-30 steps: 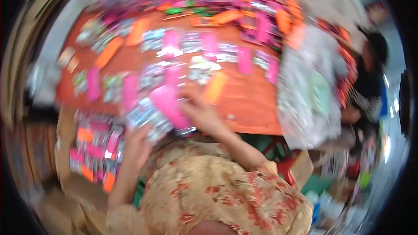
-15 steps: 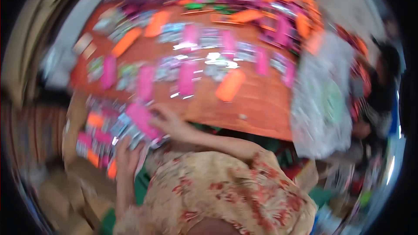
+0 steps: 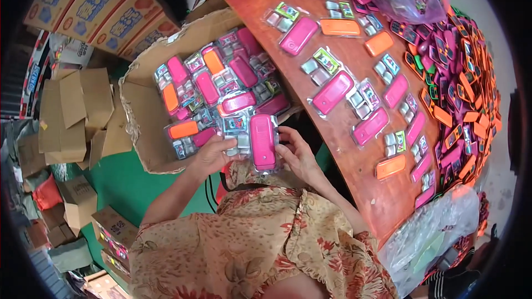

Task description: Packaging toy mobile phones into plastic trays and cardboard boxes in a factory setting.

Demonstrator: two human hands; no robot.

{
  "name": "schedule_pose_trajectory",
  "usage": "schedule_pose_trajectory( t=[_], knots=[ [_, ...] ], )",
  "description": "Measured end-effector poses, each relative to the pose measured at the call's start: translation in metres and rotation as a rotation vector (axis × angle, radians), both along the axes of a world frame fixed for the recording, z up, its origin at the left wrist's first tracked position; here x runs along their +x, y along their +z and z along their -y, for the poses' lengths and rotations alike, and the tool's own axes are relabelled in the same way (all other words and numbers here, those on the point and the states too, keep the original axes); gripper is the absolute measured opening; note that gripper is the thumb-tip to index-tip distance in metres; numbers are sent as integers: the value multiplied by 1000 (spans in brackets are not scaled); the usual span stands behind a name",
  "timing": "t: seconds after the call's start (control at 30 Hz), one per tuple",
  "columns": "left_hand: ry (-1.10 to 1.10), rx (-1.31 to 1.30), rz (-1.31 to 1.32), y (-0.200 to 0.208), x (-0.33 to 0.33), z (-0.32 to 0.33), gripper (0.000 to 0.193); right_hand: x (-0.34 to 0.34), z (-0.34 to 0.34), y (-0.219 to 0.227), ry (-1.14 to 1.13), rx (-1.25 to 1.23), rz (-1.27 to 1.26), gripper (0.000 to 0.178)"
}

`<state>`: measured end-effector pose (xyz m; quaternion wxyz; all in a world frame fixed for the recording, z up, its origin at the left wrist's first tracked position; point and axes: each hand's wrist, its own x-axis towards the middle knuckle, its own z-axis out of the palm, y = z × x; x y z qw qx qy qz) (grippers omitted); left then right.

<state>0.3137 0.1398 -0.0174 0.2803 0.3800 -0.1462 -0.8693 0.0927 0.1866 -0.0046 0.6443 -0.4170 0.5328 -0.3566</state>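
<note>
- Head view, just below the middle of the frame: a clear pack (image 3: 236,125) with a pink phone-shaped toy (image 3: 262,141) on its right side and pale pieces on its left, held between two hands.
- Left hand (image 3: 213,156): nearly closed, pinching the pack's lower left with the thumb on top; the fingers underneath are hidden.
- Right hand (image 3: 299,158): half-curled, fingertips closed against the pack's right edge, beside the pink toy. Gripping both sides probably keeps the wide, thin pack flat.
- Beyond the pack, left of centre: an open carton (image 3: 136,133) of similar packs (image 3: 208,88), laid overlapping, perhaps to save room.
- Right of centre: a reddish counter (image 3: 368,191) with more packs (image 3: 332,93) spread apart, seemingly for easy reach.
- Far right: loose orange and pink toys (image 3: 465,111), heaped.
</note>
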Motion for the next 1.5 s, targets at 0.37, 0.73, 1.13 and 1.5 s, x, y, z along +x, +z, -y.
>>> schedule_pose_trajectory(
  t=[0.37,0.73,1.13,1.5],
  knots=[
    [329,-71,99,-34,67,38,30,-24,-10,-13,-87,164,56,27],
    [240,-119,107,-45,56,71,25,-18,-3,-6,-6,152,9,22],
    [-592,-239,516,-77,-7,168,70,-17,-26,-14,-47,175,23,21],
    [-898,-329,741,-79,-67,180,65,-26,-40,-12,-181,154,-35,23]
  ],
)
